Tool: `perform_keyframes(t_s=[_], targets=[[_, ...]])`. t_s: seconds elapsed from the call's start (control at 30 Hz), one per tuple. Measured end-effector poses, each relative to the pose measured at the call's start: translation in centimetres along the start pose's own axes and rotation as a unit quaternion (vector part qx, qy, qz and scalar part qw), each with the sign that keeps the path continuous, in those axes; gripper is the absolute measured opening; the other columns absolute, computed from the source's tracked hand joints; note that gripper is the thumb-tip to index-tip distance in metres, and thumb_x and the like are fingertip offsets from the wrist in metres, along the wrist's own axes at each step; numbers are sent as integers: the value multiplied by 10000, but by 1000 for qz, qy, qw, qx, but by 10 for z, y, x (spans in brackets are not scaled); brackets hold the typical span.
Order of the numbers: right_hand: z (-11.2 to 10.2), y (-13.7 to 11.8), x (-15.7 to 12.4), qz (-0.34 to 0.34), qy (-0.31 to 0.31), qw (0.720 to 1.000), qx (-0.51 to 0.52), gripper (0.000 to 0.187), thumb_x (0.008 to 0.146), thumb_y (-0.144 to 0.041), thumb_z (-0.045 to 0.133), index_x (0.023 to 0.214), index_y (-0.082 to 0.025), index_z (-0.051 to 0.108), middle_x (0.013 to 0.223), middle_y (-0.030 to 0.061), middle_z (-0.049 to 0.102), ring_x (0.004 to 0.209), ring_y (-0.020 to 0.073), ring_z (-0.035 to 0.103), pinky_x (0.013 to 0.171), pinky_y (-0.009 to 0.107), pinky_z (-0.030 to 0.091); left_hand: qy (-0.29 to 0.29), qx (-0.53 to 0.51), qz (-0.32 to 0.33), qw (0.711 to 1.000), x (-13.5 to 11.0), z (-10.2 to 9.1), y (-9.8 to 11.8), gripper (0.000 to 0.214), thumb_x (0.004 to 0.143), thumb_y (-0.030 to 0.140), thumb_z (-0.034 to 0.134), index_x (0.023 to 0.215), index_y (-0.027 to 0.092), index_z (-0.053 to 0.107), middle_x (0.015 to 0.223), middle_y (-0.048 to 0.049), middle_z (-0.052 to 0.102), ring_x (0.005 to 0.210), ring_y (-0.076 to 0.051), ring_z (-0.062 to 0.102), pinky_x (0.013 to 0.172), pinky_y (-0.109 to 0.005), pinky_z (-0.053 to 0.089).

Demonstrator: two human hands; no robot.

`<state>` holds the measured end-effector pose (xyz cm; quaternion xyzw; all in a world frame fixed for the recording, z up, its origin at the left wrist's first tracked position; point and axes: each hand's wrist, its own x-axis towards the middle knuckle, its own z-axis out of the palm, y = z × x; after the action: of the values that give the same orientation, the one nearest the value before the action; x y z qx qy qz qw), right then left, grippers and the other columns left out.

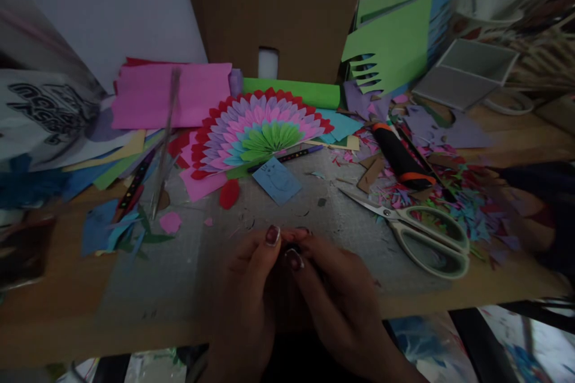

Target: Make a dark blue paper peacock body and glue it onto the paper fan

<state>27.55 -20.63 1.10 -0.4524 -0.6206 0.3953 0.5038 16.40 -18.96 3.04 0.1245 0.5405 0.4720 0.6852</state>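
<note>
One wooden table (72, 335) carries all the work, and it is the largest thing in the view. At its back stands a brown cardboard board (278, 6), in which a small opening is cut. Nearer to the person, a worn grey mat (157, 287) lies flat on the wood. Behind the mat, at the left of the middle, are pink sheets (144, 96); just beside them a paper fan (265, 125) is spread, with rows of red, purple, pink, blue and green. Both hands are over the near part of the mat: the left hand (251, 275) and the right hand (341, 287), their fingertips close together. To the right of them lie scissors (390, 213), handles toward the near right corner. A blue card (277, 179) rests in front of the fan, and a red paper oval (229, 194) is at its left. Smallest is a small dark thing (291, 248) between the two hands. The right fingers are closed on it; the left fingers are bent beside it, but I cannot tell whether they grip it also.
</note>
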Motion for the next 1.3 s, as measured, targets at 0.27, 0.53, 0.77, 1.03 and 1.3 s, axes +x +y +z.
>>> perform_keyframes(t_s=[0.27,0.53,0.77,1.03,1.3], targets=[[1,1,0,-11,12,1000,-16,198,998,-119,502,1031,-268,629,716,-65,637,587,97,621,590,196,479,-27,-13,24,999,7,-9,-7,232,676,417,909,784,231,823,722,6,793,700,-162,763,673,-224,617],[-1,-2,-2,0,6,1000,-6,212,992,-118,503,1026,-266,649,735,-35,677,599,127,642,581,226,504,-42,-17,36,998,6,-9,-8,170,712,381,891,771,239,818,711,12,782,664,-138,748,609,-188,599],[2,-1,-1,-1,7,1000,-3,228,992,-112,502,1053,-278,646,732,-47,639,599,111,622,584,217,481,-29,-7,46,999,5,-12,-8,170,704,379,897,795,257,821,728,19,788,657,-131,739,621,-190,602],[-1,-1,-1,11,-5,1000,20,211,992,-116,498,1040,-242,659,773,-22,676,636,111,639,607,207,497,-46,-29,57,997,0,-5,-9,132,722,368,883,757,253,828,725,7,796,660,-135,744,644,-197,604],[0,-2,0,21,-9,999,28,190,999,-130,491,1003,-242,645,793,-21,692,656,112,647,625,201,510,-69,-46,38,996,2,-5,-11,168,726,418,882,777,266,836,761,-8,808,688,-159,758,670,-229,623]])
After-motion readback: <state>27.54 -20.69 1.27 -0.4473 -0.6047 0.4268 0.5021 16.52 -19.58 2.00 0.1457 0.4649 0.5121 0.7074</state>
